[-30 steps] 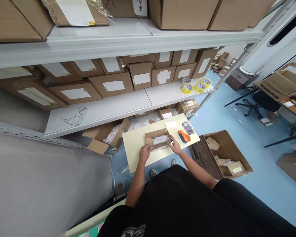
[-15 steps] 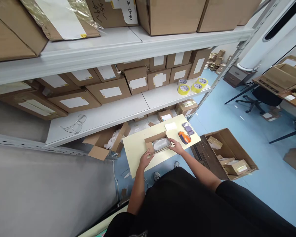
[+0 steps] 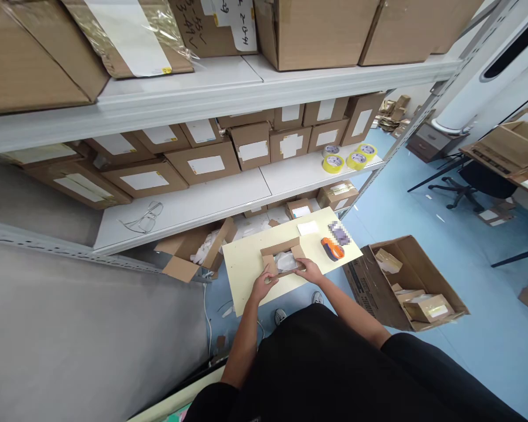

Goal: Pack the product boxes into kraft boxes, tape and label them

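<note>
From far off, I see my left hand (image 3: pixel 264 285) holding the small box (image 3: pixel 281 245) by its near left corner. My right hand (image 3: pixel 310 271) has hold of it by the near right corner. So the box sits between my hands, just past them, on the pale yellow board (image 3: pixel 241 278). Its top is open. A whitish bundle (image 3: pixel 286 262) lies inside. The orange tape cutter (image 3: pixel 333 249) is to the right.
</note>
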Available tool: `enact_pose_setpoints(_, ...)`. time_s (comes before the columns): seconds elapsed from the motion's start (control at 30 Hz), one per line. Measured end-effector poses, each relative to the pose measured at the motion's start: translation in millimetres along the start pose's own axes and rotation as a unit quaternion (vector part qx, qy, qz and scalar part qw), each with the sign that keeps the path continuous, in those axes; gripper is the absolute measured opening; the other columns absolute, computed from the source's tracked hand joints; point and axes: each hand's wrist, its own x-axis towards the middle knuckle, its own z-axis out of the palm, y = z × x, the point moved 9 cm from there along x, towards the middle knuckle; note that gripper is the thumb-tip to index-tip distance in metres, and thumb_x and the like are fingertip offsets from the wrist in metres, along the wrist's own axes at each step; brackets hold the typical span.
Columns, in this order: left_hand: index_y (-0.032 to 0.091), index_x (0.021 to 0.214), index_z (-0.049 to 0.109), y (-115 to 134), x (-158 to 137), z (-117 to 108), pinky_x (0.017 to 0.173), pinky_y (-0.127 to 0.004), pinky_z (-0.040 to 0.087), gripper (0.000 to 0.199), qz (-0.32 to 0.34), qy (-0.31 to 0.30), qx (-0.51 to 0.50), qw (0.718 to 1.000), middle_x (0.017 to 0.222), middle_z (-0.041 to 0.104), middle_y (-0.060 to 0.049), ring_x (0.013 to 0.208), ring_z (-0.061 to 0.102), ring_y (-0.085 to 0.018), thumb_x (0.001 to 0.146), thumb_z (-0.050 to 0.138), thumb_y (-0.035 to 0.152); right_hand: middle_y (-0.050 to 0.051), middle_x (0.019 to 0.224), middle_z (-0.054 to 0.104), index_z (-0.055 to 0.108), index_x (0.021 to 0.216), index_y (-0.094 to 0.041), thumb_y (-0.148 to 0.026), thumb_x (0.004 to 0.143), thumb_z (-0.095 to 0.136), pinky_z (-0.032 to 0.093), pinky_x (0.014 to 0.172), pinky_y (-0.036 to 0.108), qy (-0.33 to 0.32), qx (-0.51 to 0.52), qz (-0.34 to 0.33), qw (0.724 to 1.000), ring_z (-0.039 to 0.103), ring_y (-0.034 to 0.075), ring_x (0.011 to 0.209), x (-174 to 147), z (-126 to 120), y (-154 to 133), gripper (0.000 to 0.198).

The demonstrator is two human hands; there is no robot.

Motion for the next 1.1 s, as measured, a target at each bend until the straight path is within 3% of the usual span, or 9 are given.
enact_pose_setpoints(0.17, 0.021, 0.134, 0.066, 8, -8, -14, 0.112, -0.044, 0.049, 0.046, -0.056, 0.161, 0.067, 0.983, 0.139, 0.069, -0.013, 0.131, 0.064, -0.027, 0.093, 0.070, 0.042, 0.012, 0.131, 0.071, 0.067, 0.131, -0.023, -0.050, 0.079, 0.078, 0.056, 0.099, 0.043, 0.063, 0.042, 0.027, 0.997, 0.069, 0.030, 0.116, 3, -11, 20, 0.060)
enact_pose_setpoints(0.27, 0.019, 0.155, 0.048, 31, -2, -24, 0.114, -0.045, 0.048, 0.066, -0.066, 0.212, 0.172, 0.960, 0.149, 0.060, -0.017, 0.138, 0.056, -0.031, 0.094, 0.068, 0.033, 0.016, 0.134, 0.067, 0.064, 0.134, -0.020, -0.049, 0.081, 0.073, 0.055, 0.099, 0.044, 0.159, 0.014, 0.101, 0.982, 0.063, 0.033, 0.125, -8, -20, 46, 0.060)
enact_pose_setpoints(0.37, 0.024, 0.166, 0.029, 63, 20, -27, 0.117, -0.047, 0.044, 0.087, -0.030, 0.172, 0.288, 0.942, 0.169, 0.035, -0.016, 0.153, 0.036, -0.035, 0.089, 0.071, 0.023, 0.019, 0.133, 0.066, 0.059, 0.140, -0.016, -0.054, 0.081, 0.072, 0.053, 0.099, 0.042, 0.192, 0.002, 0.205, 0.960, 0.063, 0.035, 0.125, -24, -15, 71, 0.071)
enact_pose_setpoints(0.43, 0.026, 0.167, 0.025, 84, 37, -24, 0.120, -0.049, 0.040, 0.094, 0.010, 0.118, 0.358, 0.926, 0.171, 0.030, -0.014, 0.158, 0.024, -0.038, 0.086, 0.072, 0.018, 0.019, 0.133, 0.067, 0.055, 0.145, -0.014, -0.058, 0.080, 0.072, 0.054, 0.096, 0.040, 0.184, 0.011, 0.262, 0.947, 0.066, 0.035, 0.120, -30, -10, 81, 0.080)
enact_pose_setpoints(0.53, 0.022, 0.167, 0.027, 99, 52, -18, 0.120, -0.049, 0.038, 0.092, 0.045, 0.059, 0.424, 0.903, 0.159, 0.048, -0.017, 0.156, 0.026, -0.037, 0.085, 0.068, 0.012, 0.020, 0.136, 0.067, 0.055, 0.145, -0.016, -0.059, 0.079, 0.075, 0.052, 0.096, 0.038, 0.165, 0.002, 0.290, 0.943, 0.066, 0.035, 0.124, -27, -10, 82, 0.082)
enact_pose_setpoints(0.67, 0.018, 0.156, 0.048, 86, 42, 10, 0.118, -0.047, 0.039, 0.066, 0.049, 0.006, 0.437, 0.898, 0.143, 0.061, -0.018, 0.143, 0.047, -0.033, 0.091, 0.053, 0.008, 0.020, 0.140, 0.065, 0.054, 0.144, -0.017, -0.058, 0.080, 0.076, 0.051, 0.098, 0.038, 0.142, -0.020, 0.303, 0.942, 0.065, 0.034, 0.126, -19, -11, 84, 0.079)
enact_pose_setpoints(0.77, 0.014, 0.157, 0.049, 67, 20, 37, 0.125, -0.051, 0.028, 0.064, 0.049, -0.006, 0.429, 0.902, 0.161, 0.045, -0.020, 0.155, 0.031, -0.038, 0.093, 0.054, 0.017, 0.018, 0.133, 0.069, 0.056, 0.142, -0.019, -0.059, 0.081, 0.075, 0.053, 0.096, 0.038, 0.164, -0.003, 0.284, 0.945, 0.068, 0.033, 0.121, -19, -10, 87, 0.075)
enact_pose_setpoints(0.9, 0.007, 0.164, 0.033, 40, 9, 56, 0.130, -0.058, 0.012, 0.085, 0.016, -0.037, 0.418, 0.908, 0.174, 0.018, -0.022, 0.162, 0.005, -0.043, 0.091, 0.063, 0.036, 0.019, 0.131, 0.069, 0.058, 0.138, -0.020, -0.055, 0.084, 0.074, 0.053, 0.102, 0.043, 0.199, 0.023, 0.238, 0.950, 0.067, 0.035, 0.122, -19, -6, 79, 0.066)
enact_pose_setpoints(1.1, 0.013, 0.167, 0.029, 32, 49, 36, 0.129, -0.059, 0.018, 0.071, 0.010, -0.047, 0.431, 0.901, 0.173, 0.024, -0.018, 0.162, 0.015, -0.038, 0.100, 0.043, 0.034, 0.015, 0.143, 0.063, 0.055, 0.144, -0.020, -0.039, 0.096, 0.059, 0.042, 0.119, 0.047, 0.206, -0.004, 0.127, 0.970, 0.055, 0.031, 0.138, 5, -16, 50, 0.052)
